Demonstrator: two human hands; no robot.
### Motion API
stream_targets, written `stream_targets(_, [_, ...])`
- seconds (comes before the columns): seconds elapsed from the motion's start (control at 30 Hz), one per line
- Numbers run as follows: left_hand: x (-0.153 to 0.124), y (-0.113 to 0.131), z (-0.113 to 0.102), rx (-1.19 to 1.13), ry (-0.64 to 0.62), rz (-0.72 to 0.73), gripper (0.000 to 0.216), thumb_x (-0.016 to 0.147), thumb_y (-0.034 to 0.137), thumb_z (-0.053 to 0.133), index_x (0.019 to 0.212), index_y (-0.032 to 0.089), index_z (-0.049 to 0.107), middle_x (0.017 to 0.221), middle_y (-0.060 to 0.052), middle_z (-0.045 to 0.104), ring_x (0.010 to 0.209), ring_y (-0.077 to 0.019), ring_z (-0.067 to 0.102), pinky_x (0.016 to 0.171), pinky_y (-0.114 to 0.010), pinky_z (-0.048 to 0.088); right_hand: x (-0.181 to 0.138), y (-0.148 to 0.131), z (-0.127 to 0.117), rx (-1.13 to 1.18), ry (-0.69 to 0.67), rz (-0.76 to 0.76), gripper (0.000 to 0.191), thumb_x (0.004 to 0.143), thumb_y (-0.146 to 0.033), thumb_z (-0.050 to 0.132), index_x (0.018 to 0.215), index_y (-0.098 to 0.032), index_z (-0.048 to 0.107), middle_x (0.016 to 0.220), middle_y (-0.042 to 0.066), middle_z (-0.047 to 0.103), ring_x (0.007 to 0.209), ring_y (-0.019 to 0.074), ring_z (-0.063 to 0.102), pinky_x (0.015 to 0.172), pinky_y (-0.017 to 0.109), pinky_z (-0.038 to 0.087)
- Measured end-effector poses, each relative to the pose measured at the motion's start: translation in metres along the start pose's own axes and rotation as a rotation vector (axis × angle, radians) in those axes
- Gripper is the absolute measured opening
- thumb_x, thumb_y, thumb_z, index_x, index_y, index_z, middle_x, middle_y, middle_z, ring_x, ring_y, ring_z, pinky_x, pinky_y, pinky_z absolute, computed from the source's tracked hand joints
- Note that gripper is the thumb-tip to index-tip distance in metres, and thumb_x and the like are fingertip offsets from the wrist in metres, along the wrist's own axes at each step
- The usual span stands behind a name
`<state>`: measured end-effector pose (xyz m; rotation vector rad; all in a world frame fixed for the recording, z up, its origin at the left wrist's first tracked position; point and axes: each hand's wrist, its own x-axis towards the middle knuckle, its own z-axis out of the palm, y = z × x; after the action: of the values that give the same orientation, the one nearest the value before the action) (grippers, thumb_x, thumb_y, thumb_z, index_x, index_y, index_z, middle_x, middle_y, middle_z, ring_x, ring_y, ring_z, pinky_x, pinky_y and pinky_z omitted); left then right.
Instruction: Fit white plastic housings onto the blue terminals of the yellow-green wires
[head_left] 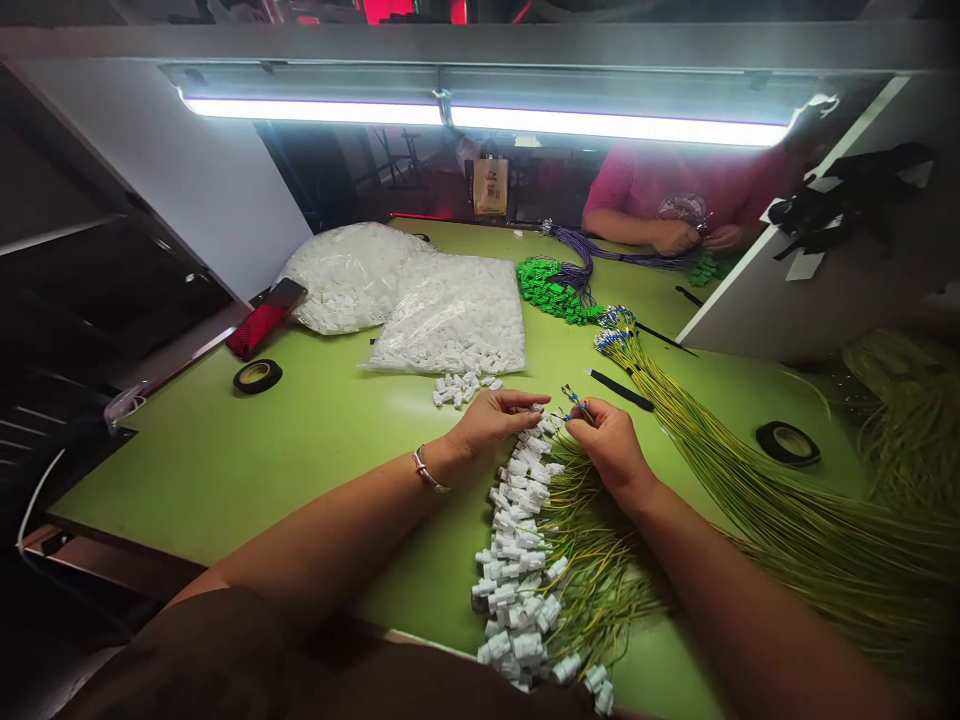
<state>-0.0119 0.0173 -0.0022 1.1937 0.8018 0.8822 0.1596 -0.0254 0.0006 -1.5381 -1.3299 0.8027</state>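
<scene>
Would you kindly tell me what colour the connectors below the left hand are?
The connectors are white, in the head view.

Wire bundles (720, 460), white connectors (525, 560) and bench lights (622, 124) show a workshop.

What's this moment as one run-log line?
left hand: pinching small white connector | right hand: holding blue-tipped wires | nearer: wired connector row | beyond: clear bags

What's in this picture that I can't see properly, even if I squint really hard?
Head view: the shape of the connector; tiny, and the left hand partly covers it.
Head view: how many wires the right hand holds; that hand covers part of them.
Head view: the far ends of the long wires; lost towards the dark right edge.
Head view: the printing on the paper bag; too small and blurred.
</scene>
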Motion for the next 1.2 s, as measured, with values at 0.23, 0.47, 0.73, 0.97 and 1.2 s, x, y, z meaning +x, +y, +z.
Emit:
stream_targets(0.23, [-0.001, -0.005, 0.008, 0.322, 0.105, 0.282, 0.020, 0.063, 0.013, 0.072, 0.082, 0.014, 0.074, 0.080, -0.006, 0.067, 0.075, -0.0128, 0.061, 0.070, -0.023, 0.051, 0.001, 0.006, 0.001, 0.023, -0.031, -0.008, 0.010, 0.059, -0.027, 0.052, 0.057, -0.018, 0.047, 0.053, -0.006, 0.035, 0.054, 0.0098, 0.030, 0.050, 0.024, 0.025])
stream_targets(0.47, [0.000, -0.014, 0.006, 0.446, 0.092, 0.487, 0.014, 0.068, 0.014, 0.069, 0.081, 0.014, 0.071, 0.080, -0.006, 0.064, 0.072, -0.0113, 0.061, 0.064, -0.020, 0.053, 0.000, 0.002, 0.001, -0.033, -0.036, -0.004, 0.010, 0.058, -0.027, 0.052, 0.056, -0.018, 0.049, 0.052, -0.005, 0.037, 0.055, 0.0104, 0.032, 0.051, 0.025, 0.026])
stream_targets(0.73, [-0.003, -0.012, 0.005, 0.772, 0.021, 0.900, 0.012, 0.080, 0.015, 0.059, 0.088, 0.016, 0.068, 0.080, -0.007, 0.067, 0.073, -0.0122, 0.062, 0.069, -0.025, 0.052, -0.001, 0.000, 0.002, 0.038, -0.081, 0.038, 0.014, 0.059, -0.028, 0.055, 0.054, -0.018, 0.047, 0.052, -0.005, 0.037, 0.053, 0.0091, 0.031, 0.050, 0.024, 0.025])
stream_targets(0.97, [-0.005, -0.008, 0.005, 0.794, -0.016, 0.921, 0.009, 0.081, 0.016, 0.058, 0.083, 0.016, 0.067, 0.079, -0.008, 0.068, 0.073, -0.0127, 0.063, 0.069, -0.024, 0.052, 0.001, 0.005, 0.001, 0.256, -0.136, 0.136, 0.012, 0.058, -0.026, 0.058, 0.059, -0.017, 0.051, 0.046, -0.008, 0.036, 0.044, 0.0063, 0.027, 0.043, 0.023, 0.018])
stream_targets(1.2, [-0.002, -0.008, 0.003, 0.680, -0.048, 0.888, 0.010, 0.080, 0.015, 0.061, 0.085, 0.017, 0.069, 0.082, -0.007, 0.066, 0.076, -0.0124, 0.063, 0.070, -0.024, 0.052, 0.000, 0.004, 0.001, 0.288, -0.136, 0.156, 0.013, 0.059, -0.023, 0.056, 0.054, -0.018, 0.045, 0.043, -0.008, 0.035, 0.041, 0.0054, 0.027, 0.041, 0.022, 0.016])
